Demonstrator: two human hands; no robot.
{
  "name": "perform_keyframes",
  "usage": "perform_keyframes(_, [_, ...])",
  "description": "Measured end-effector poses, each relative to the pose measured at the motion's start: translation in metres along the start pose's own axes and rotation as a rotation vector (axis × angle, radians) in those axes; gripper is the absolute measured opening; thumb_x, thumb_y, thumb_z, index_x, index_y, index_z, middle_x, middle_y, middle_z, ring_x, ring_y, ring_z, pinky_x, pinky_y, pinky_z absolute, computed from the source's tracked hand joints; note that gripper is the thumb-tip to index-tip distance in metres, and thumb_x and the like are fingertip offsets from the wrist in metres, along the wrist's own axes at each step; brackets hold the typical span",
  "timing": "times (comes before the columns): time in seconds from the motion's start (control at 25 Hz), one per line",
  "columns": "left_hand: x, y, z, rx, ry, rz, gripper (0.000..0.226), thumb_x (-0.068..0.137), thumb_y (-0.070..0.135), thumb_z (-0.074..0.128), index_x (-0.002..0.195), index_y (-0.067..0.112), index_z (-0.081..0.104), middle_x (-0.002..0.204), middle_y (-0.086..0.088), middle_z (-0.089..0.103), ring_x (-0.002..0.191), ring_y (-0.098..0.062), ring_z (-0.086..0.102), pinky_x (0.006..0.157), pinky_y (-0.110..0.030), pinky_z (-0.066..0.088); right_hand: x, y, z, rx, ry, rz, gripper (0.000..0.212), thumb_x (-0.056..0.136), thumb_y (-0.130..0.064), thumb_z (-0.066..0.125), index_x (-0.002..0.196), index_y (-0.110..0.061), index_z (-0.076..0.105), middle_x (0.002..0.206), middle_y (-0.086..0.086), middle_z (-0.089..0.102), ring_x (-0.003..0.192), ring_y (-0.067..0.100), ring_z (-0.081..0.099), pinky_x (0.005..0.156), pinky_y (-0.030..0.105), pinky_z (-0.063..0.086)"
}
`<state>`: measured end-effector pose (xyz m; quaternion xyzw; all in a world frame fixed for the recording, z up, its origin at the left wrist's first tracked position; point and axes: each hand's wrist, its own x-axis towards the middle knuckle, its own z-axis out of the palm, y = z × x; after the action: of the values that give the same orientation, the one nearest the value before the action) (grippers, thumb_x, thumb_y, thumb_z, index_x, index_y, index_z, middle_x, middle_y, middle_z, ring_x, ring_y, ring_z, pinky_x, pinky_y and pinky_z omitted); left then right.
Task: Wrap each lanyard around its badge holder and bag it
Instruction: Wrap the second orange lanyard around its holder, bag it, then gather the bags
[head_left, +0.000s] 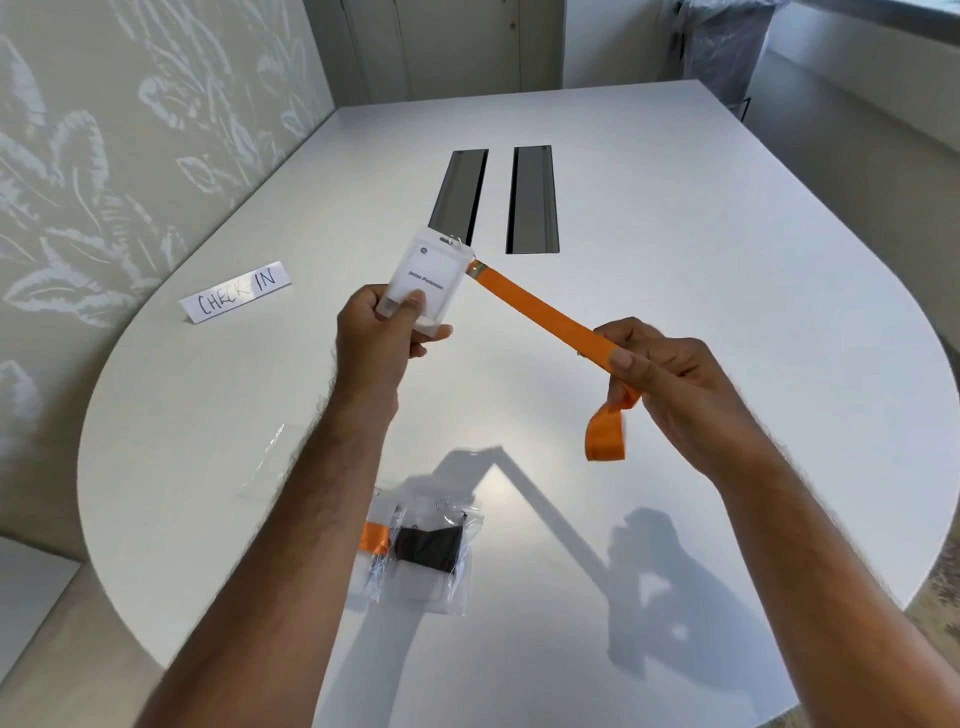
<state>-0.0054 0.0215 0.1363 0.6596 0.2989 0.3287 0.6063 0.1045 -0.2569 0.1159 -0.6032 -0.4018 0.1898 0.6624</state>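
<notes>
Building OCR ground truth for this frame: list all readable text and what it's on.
"CHECK IN": handwritten on the folded white card standing on the table near the wall.
"Jesse Pinkman", as best it reads, slightly blurred: printed on the badge holder that the left hand holds.
Small round logo at the top left of that badge: too small to read.
Bagged badges near the table edge: no legible text.

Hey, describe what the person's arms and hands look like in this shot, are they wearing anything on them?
Both forearms are bare as far as the frame shows, with visible arm hair and no sleeves in view. The left hand and right hand wear no gloves, and no rings, watch or bracelet can be seen. Fingernails are short and unpainted.
</notes>
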Motion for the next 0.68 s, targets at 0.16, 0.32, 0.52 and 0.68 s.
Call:
perform_keyframes(0.16, [0.003, 0.004, -0.007, 0.06, -0.009, 0.057, 0.017, 0.1, 0.021, 0.065, 0.114, 0.011, 0.061, 0.11, -0.007, 0.078, 0.074, -0.024, 0.081, 0.058, -0.028, 0.051, 0.0, 0.009, -0.006, -0.257, 0.011, 0.083, 0.038, 0.099, -0.042, 0.069, 0.073, -0.017, 0.081, 0.108, -0.004, 0.074, 0.103, 0.018, 0.071, 0.082, 0.034, 0.051])
perform_keyframes(0.32, [-0.006, 0.011, -0.004, 0.096, -0.041, 0.101, 0.023, 0.102, 0.025, 0.065, 0.119, 0.011, 0.061, 0.113, -0.002, 0.076, 0.074, -0.02, 0.081, 0.061, -0.029, 0.054, 0.005, 0.015, -0.007, -0.492, -0.108, 0.199, 0.034, 0.094, -0.05, 0.07, 0.073, -0.028, 0.083, 0.103, -0.012, 0.076, 0.101, 0.008, 0.071, 0.089, 0.029, 0.048])
perform_keyframes(0.52, [-0.016, 0.021, -0.001, 0.121, -0.157, 0.128, 0.023, 0.101, 0.029, 0.068, 0.119, 0.015, 0.064, 0.112, 0.001, 0.077, 0.076, -0.022, 0.081, 0.065, -0.033, 0.054, 0.013, 0.034, -0.009, -0.683, -0.237, 0.392, 0.039, 0.094, -0.051, 0.07, 0.121, -0.023, 0.078, 0.131, -0.007, 0.072, 0.123, 0.013, 0.065, 0.106, 0.034, 0.051])
perform_keyframes(0.68, [-0.026, 0.018, 0.009, 0.191, -0.3, 0.148, 0.035, 0.098, 0.038, 0.071, 0.125, 0.016, 0.065, 0.123, -0.001, 0.075, 0.08, -0.023, 0.081, 0.063, -0.028, 0.055, 0.018, 0.044, 0.011, -0.573, -0.037, 0.333, 0.072, 0.098, -0.047, 0.068, 0.159, -0.022, 0.039, 0.164, -0.004, 0.045, 0.147, 0.014, 0.045, 0.119, 0.041, 0.043])
